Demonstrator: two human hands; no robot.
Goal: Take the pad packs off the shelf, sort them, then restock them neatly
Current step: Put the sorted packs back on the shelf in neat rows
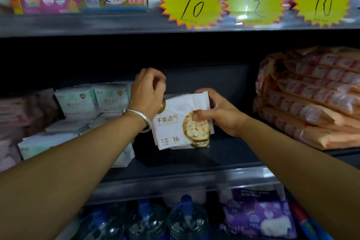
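My right hand (218, 112) grips a white-and-gold pad pack (175, 126) by its right edge, thumb across the gold emblem, holding it upright over the dark middle shelf (194, 160). My left hand (149, 91), with a silver bangle at the wrist, hovers by the pack's upper left corner with fingers curled; I cannot tell whether it touches the pack. To the left, pale green pad packs (93, 99) stand and lie in a loose heap. Pinkish packs (21, 111) sit at the far left.
A stack of orange-pink packs (315, 95) fills the shelf's right end. Above, boxed goods and yellow starburst price tags (191, 4) hang from the upper shelf. Below stand blue-capped water bottles (185, 220) and a purple pack (257, 218).
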